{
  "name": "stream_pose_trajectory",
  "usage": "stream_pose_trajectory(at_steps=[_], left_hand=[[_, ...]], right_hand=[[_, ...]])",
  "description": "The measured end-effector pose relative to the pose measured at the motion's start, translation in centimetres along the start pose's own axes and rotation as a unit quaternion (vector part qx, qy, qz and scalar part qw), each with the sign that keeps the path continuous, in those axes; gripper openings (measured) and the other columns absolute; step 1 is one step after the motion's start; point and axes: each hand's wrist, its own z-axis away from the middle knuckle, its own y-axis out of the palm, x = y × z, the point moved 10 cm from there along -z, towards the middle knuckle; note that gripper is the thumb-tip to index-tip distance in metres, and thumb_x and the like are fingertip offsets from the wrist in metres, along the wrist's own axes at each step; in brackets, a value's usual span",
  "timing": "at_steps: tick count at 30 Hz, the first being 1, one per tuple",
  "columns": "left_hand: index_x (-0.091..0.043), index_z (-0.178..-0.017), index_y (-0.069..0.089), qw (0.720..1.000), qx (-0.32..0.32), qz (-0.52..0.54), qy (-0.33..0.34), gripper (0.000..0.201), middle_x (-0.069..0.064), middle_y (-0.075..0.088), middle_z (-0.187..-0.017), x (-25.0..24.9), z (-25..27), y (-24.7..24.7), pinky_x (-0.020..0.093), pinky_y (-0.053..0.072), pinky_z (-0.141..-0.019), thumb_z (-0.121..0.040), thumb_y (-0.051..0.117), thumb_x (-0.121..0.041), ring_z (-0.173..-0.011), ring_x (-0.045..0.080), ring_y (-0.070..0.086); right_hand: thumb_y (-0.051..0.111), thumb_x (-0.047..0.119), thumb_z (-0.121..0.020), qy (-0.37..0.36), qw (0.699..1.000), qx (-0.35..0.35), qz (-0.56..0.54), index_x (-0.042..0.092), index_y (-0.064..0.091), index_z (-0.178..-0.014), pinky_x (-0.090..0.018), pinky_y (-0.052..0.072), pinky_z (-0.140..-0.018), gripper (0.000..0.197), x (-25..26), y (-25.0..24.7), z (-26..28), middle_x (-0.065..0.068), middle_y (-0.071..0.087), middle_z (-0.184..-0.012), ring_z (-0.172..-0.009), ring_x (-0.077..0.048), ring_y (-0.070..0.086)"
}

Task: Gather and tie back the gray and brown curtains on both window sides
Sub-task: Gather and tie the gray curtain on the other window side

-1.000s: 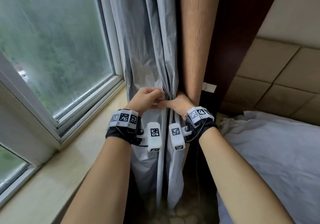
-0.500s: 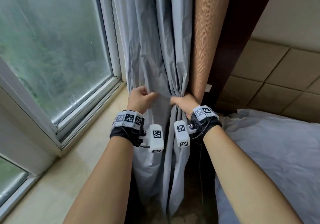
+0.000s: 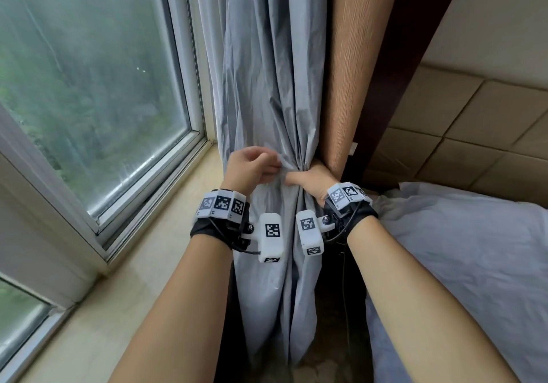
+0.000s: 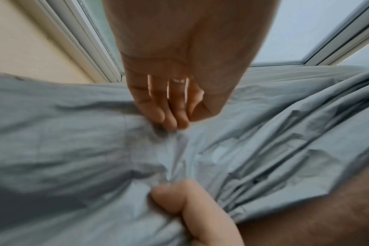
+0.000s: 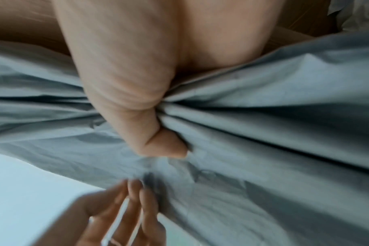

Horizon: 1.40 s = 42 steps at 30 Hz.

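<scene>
The gray curtain (image 3: 267, 86) hangs at the window's right side, with the brown curtain (image 3: 350, 71) bunched behind it to the right. My right hand (image 3: 308, 175) grips the gathered gray folds at sill height, its thumb across the front. In the right wrist view the right hand (image 5: 158, 129) is clenched on the pleats of the gray curtain (image 5: 263, 116). My left hand (image 3: 274, 166) is just to its left and pinches a loose fold. In the left wrist view the left hand's fingertips (image 4: 173, 123) nip the gray curtain (image 4: 74, 141). No tie-back is in sight.
The window (image 3: 89, 86) and its stone sill (image 3: 118, 308) lie to the left. A bed with a pale sheet (image 3: 459, 264) fills the right side. Padded wall panels (image 3: 459, 130) and a dark wooden strip (image 3: 400, 71) stand behind it. A thin cable (image 3: 344, 279) hangs below the right wrist.
My left hand went out to the left along the gray curtain, then came back towards the right hand with a fold. The right hand kept its grip.
</scene>
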Motion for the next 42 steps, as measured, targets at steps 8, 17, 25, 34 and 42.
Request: stream_pose_trajectory(at_steps=[8, 17, 25, 34, 42], left_hand=[[-0.008, -0.137, 0.049, 0.997, -0.028, -0.075, 0.004, 0.066, 0.002, 0.063, -0.121, 1.5, -2.0, -3.0, 0.036, 0.051, -0.094, -0.079, 0.079, -0.020, -0.105, 0.018, 0.063], [-0.012, -0.067, 0.051, 0.997, -0.022, -0.067, 0.014, 0.025, 0.013, 0.051, -0.068, 1.4, -1.2, -2.5, 0.042, 0.052, -0.060, -0.072, 0.074, -0.021, -0.064, 0.022, 0.051], [-0.002, -0.084, 0.070, 0.994, 0.105, -0.036, 0.001, 0.012, 0.013, 0.069, -0.079, 0.3, -0.2, 0.9, 0.028, 0.059, -0.070, -0.090, 0.060, -0.003, -0.075, 0.019, 0.068], [-0.001, -0.092, 0.070, 1.000, 0.023, 0.005, -0.002, 0.022, 0.013, 0.072, -0.081, 1.0, -0.4, 0.6, 0.033, 0.059, -0.065, -0.087, 0.049, 0.003, -0.073, 0.025, 0.070], [-0.014, -0.135, 0.047, 0.966, -0.210, -0.150, -0.030, 0.061, 0.010, 0.057, -0.131, 2.7, -1.9, -5.8, 0.043, 0.047, -0.101, -0.078, 0.070, -0.022, -0.117, 0.027, 0.056]], right_hand=[[0.065, 0.006, -0.042, 0.094, 0.995, -0.019, -0.040, -0.003, 0.071, -0.081, -0.054, 0.057, -0.085, 0.040, -1.3, -0.8, 0.6, -0.022, 0.073, -0.092, -0.090, -0.038, 0.069], [0.070, 0.017, -0.064, 0.047, 0.995, -0.090, -0.021, 0.012, 0.068, -0.102, -0.039, 0.055, -0.092, 0.038, -0.5, -1.6, -0.6, -0.006, 0.073, -0.097, -0.095, -0.026, 0.068], [0.089, 0.024, -0.060, -0.031, 0.991, 0.123, -0.047, 0.011, 0.064, -0.122, -0.040, 0.047, -0.104, 0.068, 1.2, 3.1, 0.2, -0.005, 0.072, -0.115, -0.114, -0.018, 0.066], [0.083, 0.010, -0.069, -0.021, 0.999, 0.043, -0.008, 0.011, 0.072, -0.107, -0.035, 0.053, -0.097, 0.040, 1.3, 1.1, 0.6, -0.002, 0.075, -0.106, -0.103, -0.015, 0.069], [0.070, 0.003, -0.063, 0.070, 0.997, -0.024, -0.008, 0.007, 0.067, -0.076, -0.048, 0.056, -0.089, 0.014, -0.8, -2.1, 0.5, -0.017, 0.071, -0.094, -0.094, -0.036, 0.068]])
